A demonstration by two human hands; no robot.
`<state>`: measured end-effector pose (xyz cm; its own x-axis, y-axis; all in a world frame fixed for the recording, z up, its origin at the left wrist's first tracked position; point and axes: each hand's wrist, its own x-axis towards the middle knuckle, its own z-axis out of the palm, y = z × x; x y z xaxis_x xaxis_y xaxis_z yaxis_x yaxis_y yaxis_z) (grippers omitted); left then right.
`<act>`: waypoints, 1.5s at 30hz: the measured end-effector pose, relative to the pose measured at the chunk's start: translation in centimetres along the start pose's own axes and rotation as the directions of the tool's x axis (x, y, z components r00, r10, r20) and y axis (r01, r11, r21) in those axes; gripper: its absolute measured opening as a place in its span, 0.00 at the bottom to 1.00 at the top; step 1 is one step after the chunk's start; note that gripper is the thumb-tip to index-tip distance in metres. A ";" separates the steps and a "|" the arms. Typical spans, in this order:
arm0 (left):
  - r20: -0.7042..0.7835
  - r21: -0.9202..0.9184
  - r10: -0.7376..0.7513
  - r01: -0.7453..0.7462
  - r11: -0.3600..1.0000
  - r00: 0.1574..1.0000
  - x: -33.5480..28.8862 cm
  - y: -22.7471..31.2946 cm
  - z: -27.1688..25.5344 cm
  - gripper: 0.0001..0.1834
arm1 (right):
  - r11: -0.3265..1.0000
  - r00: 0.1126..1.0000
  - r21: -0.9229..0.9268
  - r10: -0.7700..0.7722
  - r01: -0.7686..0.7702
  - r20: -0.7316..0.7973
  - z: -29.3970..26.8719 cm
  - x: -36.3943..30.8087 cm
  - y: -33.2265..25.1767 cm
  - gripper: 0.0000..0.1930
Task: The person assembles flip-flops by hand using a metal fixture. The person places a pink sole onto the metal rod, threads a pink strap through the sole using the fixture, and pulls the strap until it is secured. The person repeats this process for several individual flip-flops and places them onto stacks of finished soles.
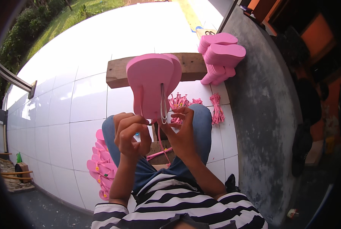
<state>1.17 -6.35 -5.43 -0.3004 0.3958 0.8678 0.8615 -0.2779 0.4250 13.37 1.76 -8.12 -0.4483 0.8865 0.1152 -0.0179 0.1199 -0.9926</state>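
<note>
1. At the pink sole's [150, 82] near end, the left hand [131, 133] and right hand [180, 133] bend their fingers; whether either grip is closed on anything, I cannot tell.
2. Beside the right thumb, a wire loop [163, 105]; a pink strap [161, 141] hangs below.
3. Beyond, a wooden beam [117, 71].
4. Far right, stacked soles [226, 54]; near left, strapped sandals [103, 168].

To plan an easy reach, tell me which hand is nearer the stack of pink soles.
Right. In the picture, the right hand is below and left of the stack of pink soles; the left hand is also below, but farther left.
</note>
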 end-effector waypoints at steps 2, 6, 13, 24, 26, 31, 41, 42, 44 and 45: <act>0.298 -0.018 0.137 -0.138 0.990 0.945 -1.9 1.8 -1.1 0.10 | 0.978 0.932 0.127 0.114 -0.166 0.343 -0.6 -4.2 3.4 0.28; 0.777 -0.058 0.087 -0.067 0.996 0.623 -3.0 3.3 -1.5 0.16 | 0.968 0.729 -0.238 0.220 -0.080 0.648 -3.8 -8.6 5.1 0.17; 0.636 0.040 0.050 -0.097 0.994 0.770 -4.4 3.1 -0.6 0.16 | 0.913 0.907 -0.126 0.403 -0.388 0.124 -10.1 -4.7 0.6 0.18; 0.100 0.074 -0.225 0.218 0.973 0.969 -4.2 5.8 4.3 0.12 | 0.890 0.994 0.456 0.058 -0.008 -0.095 -2.0 -2.5 -5.6 0.22; 0.023 0.064 -0.250 0.248 0.967 0.968 -3.4 5.9 4.2 0.12 | 0.873 0.998 0.487 0.057 -0.032 -0.036 -1.0 -2.7 -5.1 0.20; 0.007 0.018 -0.260 0.260 0.965 0.966 -2.5 5.6 4.3 0.13 | 0.931 0.979 0.309 -0.168 0.196 -0.118 -0.2 -2.3 -5.2 0.10; -0.167 -0.069 -0.287 0.279 0.958 0.943 2.0 1.3 -0.5 0.25 | 0.863 0.840 0.505 -0.262 -0.016 0.474 -3.2 2.8 -4.3 0.22; -0.170 0.015 -0.253 0.259 0.966 0.952 3.7 0.6 -0.5 0.24 | 0.861 0.808 0.507 -0.270 -0.040 0.523 -3.4 3.0 -4.0 0.23; -0.026 0.060 -0.264 0.265 0.962 0.964 6.4 0.0 -0.8 0.21 | 0.851 0.808 0.517 -0.243 -0.088 0.537 -3.1 2.8 -4.7 0.23; 0.033 0.045 -0.306 0.304 0.952 0.952 7.7 0.0 -1.0 0.21 | 0.843 0.805 0.526 -0.233 -0.113 0.546 -2.8 2.7 -5.1 0.23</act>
<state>-1.56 -4.21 1.51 -0.5360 0.4902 0.6873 0.7467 -0.1045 0.6569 14.73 4.75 -2.66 -0.8448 0.4410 0.3031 -0.4342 -0.2338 -0.8700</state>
